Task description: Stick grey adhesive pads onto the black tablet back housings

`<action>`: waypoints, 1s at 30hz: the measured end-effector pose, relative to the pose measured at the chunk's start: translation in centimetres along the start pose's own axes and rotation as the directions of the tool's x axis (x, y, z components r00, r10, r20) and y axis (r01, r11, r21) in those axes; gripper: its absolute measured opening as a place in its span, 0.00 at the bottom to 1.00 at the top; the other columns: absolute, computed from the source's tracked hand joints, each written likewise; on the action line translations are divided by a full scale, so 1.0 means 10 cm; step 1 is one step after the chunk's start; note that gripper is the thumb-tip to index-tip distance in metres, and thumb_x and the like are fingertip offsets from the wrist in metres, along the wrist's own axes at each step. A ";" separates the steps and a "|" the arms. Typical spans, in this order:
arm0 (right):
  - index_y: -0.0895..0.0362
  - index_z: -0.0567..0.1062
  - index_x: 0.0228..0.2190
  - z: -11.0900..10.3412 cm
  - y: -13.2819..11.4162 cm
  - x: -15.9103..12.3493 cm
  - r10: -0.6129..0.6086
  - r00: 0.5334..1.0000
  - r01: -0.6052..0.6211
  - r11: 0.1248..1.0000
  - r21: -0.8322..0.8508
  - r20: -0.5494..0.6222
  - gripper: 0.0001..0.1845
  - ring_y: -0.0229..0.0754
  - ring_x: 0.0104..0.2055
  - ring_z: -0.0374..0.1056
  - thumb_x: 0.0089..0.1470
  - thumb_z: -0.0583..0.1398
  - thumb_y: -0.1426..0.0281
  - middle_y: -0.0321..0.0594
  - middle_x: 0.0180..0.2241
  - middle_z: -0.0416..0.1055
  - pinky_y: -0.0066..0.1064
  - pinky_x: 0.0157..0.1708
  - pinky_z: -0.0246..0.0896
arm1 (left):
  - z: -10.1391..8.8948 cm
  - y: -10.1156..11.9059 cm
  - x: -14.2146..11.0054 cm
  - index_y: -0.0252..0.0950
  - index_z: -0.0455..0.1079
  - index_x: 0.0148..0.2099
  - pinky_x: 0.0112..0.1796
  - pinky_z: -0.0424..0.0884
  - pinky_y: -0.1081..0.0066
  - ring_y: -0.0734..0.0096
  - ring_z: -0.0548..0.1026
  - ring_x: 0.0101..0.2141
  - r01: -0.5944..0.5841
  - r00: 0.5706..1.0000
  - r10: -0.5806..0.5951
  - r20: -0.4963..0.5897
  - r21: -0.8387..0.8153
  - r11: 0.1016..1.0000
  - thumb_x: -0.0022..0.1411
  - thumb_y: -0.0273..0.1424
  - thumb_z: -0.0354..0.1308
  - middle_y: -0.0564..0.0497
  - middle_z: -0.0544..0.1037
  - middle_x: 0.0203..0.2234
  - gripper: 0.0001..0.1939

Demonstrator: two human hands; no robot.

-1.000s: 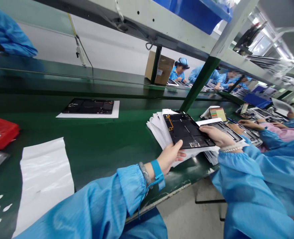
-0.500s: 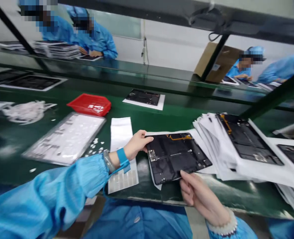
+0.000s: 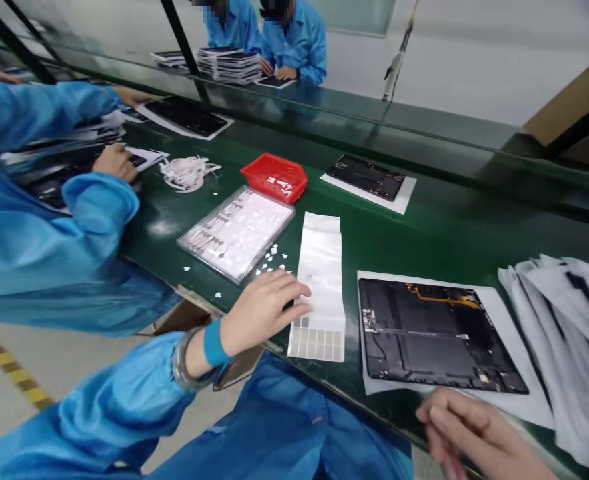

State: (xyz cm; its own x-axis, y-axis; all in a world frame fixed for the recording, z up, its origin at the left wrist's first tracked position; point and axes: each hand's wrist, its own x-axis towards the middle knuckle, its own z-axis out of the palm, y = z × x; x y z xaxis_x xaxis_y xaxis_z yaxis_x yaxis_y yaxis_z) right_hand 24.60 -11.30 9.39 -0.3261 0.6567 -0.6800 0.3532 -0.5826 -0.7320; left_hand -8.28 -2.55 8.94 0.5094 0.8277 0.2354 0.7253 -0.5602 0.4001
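Observation:
My left hand (image 3: pixel 267 305) reaches over the white label sheet (image 3: pixel 320 267), thumb and fingers apart and holding nothing; its fingertips are at the sheet's left part, above the rows of small grey labels. To the right, a black tablet back housing (image 3: pixel 429 340) with an orange flex cable lies inner side up on white paper (image 3: pixel 529 393). My right hand (image 3: pixel 474 427) is just below the housing's near edge. Its fingers are curled, thumb against the forefinger, and nothing shows between them.
A clear-edged tray (image 3: pixel 244 230) of small white pieces lies left, loose pieces beside it. Behind are a red bin (image 3: pixel 274 179), white strips (image 3: pixel 187 173) and another housing (image 3: pixel 367 177). White sheets (image 3: pixel 564 333) are piled right. A co-worker's sleeve (image 3: pixel 39 233) is at far left.
Both hands have let go of the housing, which now lies flat on its paper. My left hand has moved left to the label sheet; my right hand has drawn slightly back. The view has swung left.

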 end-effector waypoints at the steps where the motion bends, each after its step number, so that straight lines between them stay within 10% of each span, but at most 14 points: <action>1: 0.58 0.72 0.29 0.05 -0.12 0.07 -0.064 0.998 0.063 0.993 -0.104 -0.004 0.25 0.32 0.21 0.64 0.53 0.54 0.47 0.37 0.22 0.71 0.23 0.23 0.59 | 0.06 -0.02 -0.11 0.35 0.68 0.45 0.41 0.68 0.62 0.62 0.73 0.37 0.044 0.999 -0.044 -0.001 0.067 0.997 0.65 0.44 0.51 0.48 0.76 0.33 0.17; 7: 0.53 0.72 0.37 0.54 -0.72 0.65 -0.575 0.816 0.436 0.557 -0.706 0.050 0.11 0.37 0.34 0.70 0.61 0.51 0.65 0.37 0.34 0.73 0.27 0.35 0.63 | 0.36 0.06 -0.31 0.36 0.66 0.48 0.41 0.70 0.67 0.66 0.74 0.40 0.162 0.987 -0.163 -0.012 -0.059 0.985 0.67 0.38 0.50 0.49 0.76 0.38 0.13; 10: 0.54 0.70 0.41 0.74 -0.82 0.91 -0.700 0.706 0.388 0.249 -0.887 0.112 0.10 0.40 0.34 0.70 0.61 0.51 0.69 0.40 0.37 0.72 0.30 0.31 0.63 | 0.39 0.07 -0.25 0.36 0.68 0.40 0.40 0.69 0.68 0.68 0.73 0.37 0.158 0.986 -0.163 -0.021 -0.147 0.976 0.67 0.32 0.51 0.51 0.76 0.34 0.07; 13: 0.55 0.71 0.38 0.82 -0.83 1.07 -0.700 0.691 0.303 0.056 -0.951 0.179 0.08 0.39 0.28 0.69 0.61 0.52 0.71 0.39 0.34 0.70 0.29 0.23 0.57 | 0.42 0.02 -0.20 0.35 0.69 0.37 0.39 0.68 0.68 0.67 0.72 0.35 0.123 0.991 -0.131 -0.036 -0.164 0.979 0.66 0.31 0.52 0.51 0.75 0.32 0.07; 30: 0.57 0.71 0.35 0.78 -0.76 1.09 -0.775 0.573 0.257 -0.139 -0.956 0.267 0.09 0.34 0.24 0.64 0.58 0.52 0.79 0.37 0.31 0.70 0.29 0.21 0.46 | 0.37 -0.12 -0.04 0.35 0.72 0.34 0.36 0.68 0.72 0.70 0.73 0.32 0.043 0.998 -0.034 0.048 -0.200 0.979 0.67 0.31 0.51 0.51 0.77 0.30 0.11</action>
State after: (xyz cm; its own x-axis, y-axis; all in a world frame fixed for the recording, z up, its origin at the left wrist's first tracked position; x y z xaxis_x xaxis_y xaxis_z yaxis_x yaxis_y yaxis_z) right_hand 11.52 -3.47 7.27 -0.6943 0.7001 0.1668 0.7057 0.7077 -0.0325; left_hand -7.64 -2.38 5.14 0.5058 0.8439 0.1791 0.6394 -0.5061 0.5788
